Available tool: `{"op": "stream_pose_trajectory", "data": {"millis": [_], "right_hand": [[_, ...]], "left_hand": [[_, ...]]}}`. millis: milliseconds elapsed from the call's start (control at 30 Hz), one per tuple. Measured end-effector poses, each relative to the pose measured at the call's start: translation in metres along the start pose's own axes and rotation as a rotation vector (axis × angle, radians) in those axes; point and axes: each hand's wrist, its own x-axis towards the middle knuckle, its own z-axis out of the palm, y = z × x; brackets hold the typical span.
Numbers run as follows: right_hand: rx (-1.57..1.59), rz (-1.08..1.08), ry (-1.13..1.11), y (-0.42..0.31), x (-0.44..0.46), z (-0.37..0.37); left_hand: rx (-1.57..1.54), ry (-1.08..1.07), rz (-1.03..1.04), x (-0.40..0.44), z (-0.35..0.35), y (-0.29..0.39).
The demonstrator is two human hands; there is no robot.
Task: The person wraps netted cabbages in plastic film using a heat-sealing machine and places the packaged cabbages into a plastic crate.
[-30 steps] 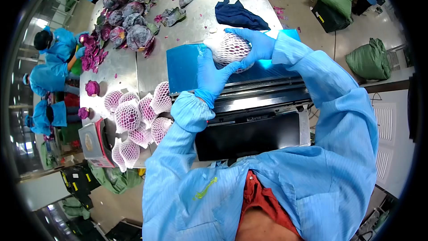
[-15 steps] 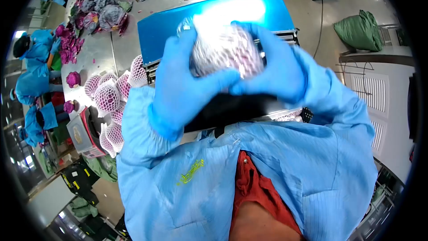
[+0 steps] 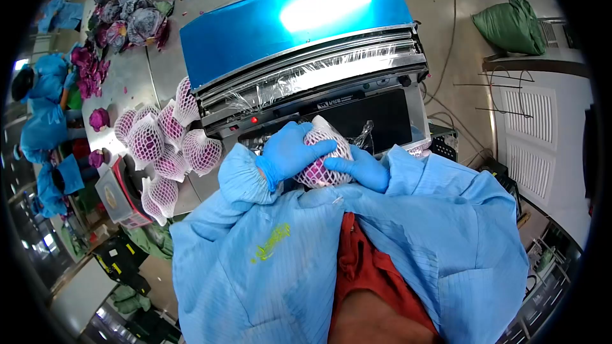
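Note:
A purple cabbage in white foam netting (image 3: 325, 156) is held between my two blue-gloved hands, close to my chest. My left hand (image 3: 292, 153) wraps its left side, and my right hand (image 3: 363, 169) presses on its right side. Clear film bunches beside it, near the right fingers. Just beyond my hands lies the wrapping machine, with a dark plate (image 3: 382, 121), a roll of clear film (image 3: 274, 92) and a shiny blue top (image 3: 242, 44). The underside of the cabbage is hidden.
Several netted cabbages (image 3: 171, 126) lie left of the machine. Unpeeled cabbages (image 3: 143, 24) and purple leaves pile up at the far left. A scale (image 3: 115, 194) stands at the table's left edge. People in blue work beyond it. A green sack (image 3: 513, 28) rests on the floor at right.
The netted cabbage has come from above the blue top, across the machine, down to my chest, with both hands around it. The view has shifted, showing the film roll and dark plate.

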Motion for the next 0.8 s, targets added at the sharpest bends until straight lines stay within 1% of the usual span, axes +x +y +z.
{"op": "stream_pose_trajectory", "data": {"millis": [33,100,133,233,267,367,400,500,533,633,667,767,800], "right_hand": [[-0.012,0.012,-0.053,-0.007,0.001,-0.001],[-0.273,0.108,-0.038,-0.021,-0.002,-0.004],[-0.652,0.106,-0.008,-0.023,-0.003,-0.011],[-1.458,0.137,0.004,-0.057,-0.021,-0.020],[-1.176,0.112,-0.022,-0.057,-0.027,-0.030],[-1.220,-0.382,0.016,-0.030,-0.037,-0.057],[-1.104,-0.364,-0.044,-0.031,-0.039,-0.059],[-1.126,-0.483,-0.081,-0.010,-0.033,-0.080],[-1.137,-0.488,-0.020,-0.010,-0.034,-0.073],[-1.333,-0.682,-0.184,0.011,-0.018,-0.085],[-1.325,-0.724,-0.114,0.022,-0.017,-0.087],[-1.370,-0.666,-0.168,0.009,-0.028,-0.077],[-1.268,-0.697,-0.215,0.020,-0.025,-0.086]], "left_hand": [[-0.082,0.039,0.014,-0.003,-0.002,0.003],[-0.169,-0.023,-0.033,-0.005,-0.004,-0.003],[-0.211,-0.047,-0.051,-0.006,-0.006,-0.005],[-0.033,0.227,-0.131,-0.017,0.002,-0.005],[-0.173,0.250,-0.150,-0.027,0.000,-0.001],[-0.483,0.274,-0.064,-0.051,0.002,-0.031],[-0.347,0.370,0.133,-0.065,0.004,-0.033],[-0.134,0.351,0.392,-0.078,0.015,-0.061],[-0.089,0.453,0.421,-0.077,0.028,-0.069],[0.099,0.544,0.383,-0.068,0.044,-0.087],[0.077,0.636,0.445,-0.062,0.044,-0.092],[0.065,0.619,0.495,-0.057,0.043,-0.099],[0.009,0.692,0.536,-0.055,0.046,-0.097]]}}
